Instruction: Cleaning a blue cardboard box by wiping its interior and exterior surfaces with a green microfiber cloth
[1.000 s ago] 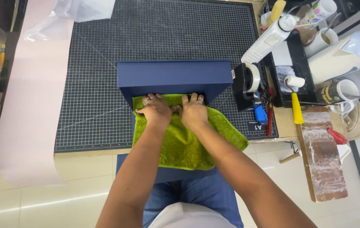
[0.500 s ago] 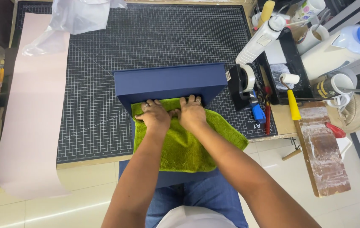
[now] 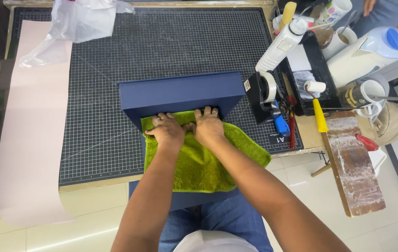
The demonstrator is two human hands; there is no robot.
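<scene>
At the near edge of the bench [image 3: 87, 182], both hands press flat on a green towel [image 3: 199, 163], fingers spread, grasping nothing. Left hand [image 3: 167, 132] and right hand [image 3: 208, 126] sit side by side, fingertips right up against the blue box [image 3: 180, 93], whose long axis runs left-right just beyond them.

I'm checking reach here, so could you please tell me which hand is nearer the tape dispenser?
Right. The right hand presses the green towel beside the tape dispenser; the left hand lies farther away.
</scene>
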